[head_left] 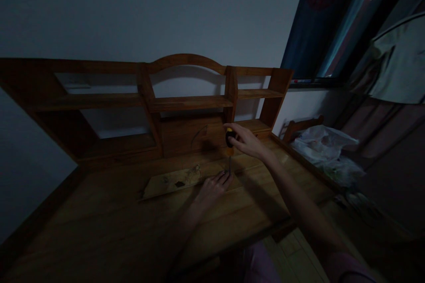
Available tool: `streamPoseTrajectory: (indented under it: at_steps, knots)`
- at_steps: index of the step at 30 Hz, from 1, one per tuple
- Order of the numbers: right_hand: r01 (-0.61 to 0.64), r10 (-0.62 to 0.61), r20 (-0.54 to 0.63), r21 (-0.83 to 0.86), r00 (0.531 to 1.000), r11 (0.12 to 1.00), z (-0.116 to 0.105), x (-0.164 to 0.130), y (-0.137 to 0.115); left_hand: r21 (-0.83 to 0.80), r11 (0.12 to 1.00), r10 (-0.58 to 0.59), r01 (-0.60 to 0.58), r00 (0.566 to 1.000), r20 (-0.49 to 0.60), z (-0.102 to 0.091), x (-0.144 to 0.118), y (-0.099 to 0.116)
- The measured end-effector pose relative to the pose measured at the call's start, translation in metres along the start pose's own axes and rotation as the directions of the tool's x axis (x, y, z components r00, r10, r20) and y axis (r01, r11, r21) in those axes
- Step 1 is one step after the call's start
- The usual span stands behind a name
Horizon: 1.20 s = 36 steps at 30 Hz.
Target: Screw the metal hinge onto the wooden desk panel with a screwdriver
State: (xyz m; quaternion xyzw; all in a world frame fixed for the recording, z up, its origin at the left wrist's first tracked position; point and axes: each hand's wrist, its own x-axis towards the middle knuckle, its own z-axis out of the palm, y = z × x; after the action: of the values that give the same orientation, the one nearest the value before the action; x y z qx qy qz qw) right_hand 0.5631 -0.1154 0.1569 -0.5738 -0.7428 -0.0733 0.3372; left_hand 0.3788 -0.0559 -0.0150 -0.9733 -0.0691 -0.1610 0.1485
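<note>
One screwdriver (229, 143) stands upright near the middle of the tabletop (99, 225), with a black and orange handle and a thin metal shaft pointing down; no writing on it can be read in the dim light. The right hand (247, 140) is closed around the handle from the right. The shaft's tip meets the right end of one flat wooden board (172, 181) lying on the tabletop, pale with a few dark marks. The left hand (212, 188) rests flat on that end of the board, fingers just beside the shaft; whether it pinches anything there cannot be told. Beyond the board rises one wooden shelf unit (186, 101) with an arched top. To the right, off the tabletop, lies a crumpled plastic bag (323, 146).
</note>
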Motion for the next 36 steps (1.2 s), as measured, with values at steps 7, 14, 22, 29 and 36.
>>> streamPoseTrajectory:
  at_steps: [7,14,22,29,36]
  knots:
    - [-0.065,0.063,-0.03,-0.094,0.998,0.993,-0.0007,0.0001,-0.0047,-0.004,1.0,0.009,-0.009,1.0,0.017,-0.0041,0.001,-0.0003]
    - [-0.024,0.024,-0.002,0.012,1.0,1.0,-0.0026,0.0016,-0.0035,-0.015,1.0,0.019,-0.019,1.0,0.004,-0.0061,0.0018,-0.0016]
    - [-0.04,0.042,-0.037,0.066,0.998,0.997,0.003,0.0006,-0.0035,-0.01,1.0,-0.004,0.004,1.0,0.018,-0.0065,0.002,0.0004]
    - [-0.033,0.034,-0.005,0.082,0.999,0.996,0.0015,0.002,-0.002,-0.013,1.0,0.012,-0.012,1.0,0.008,-0.0037,0.0015,-0.0008]
    - [-0.009,0.009,0.009,-0.029,1.0,1.0,-0.0004,0.001,-0.0048,-0.021,1.0,-0.002,0.002,1.0,0.011,-0.0036,0.0001,-0.0002]
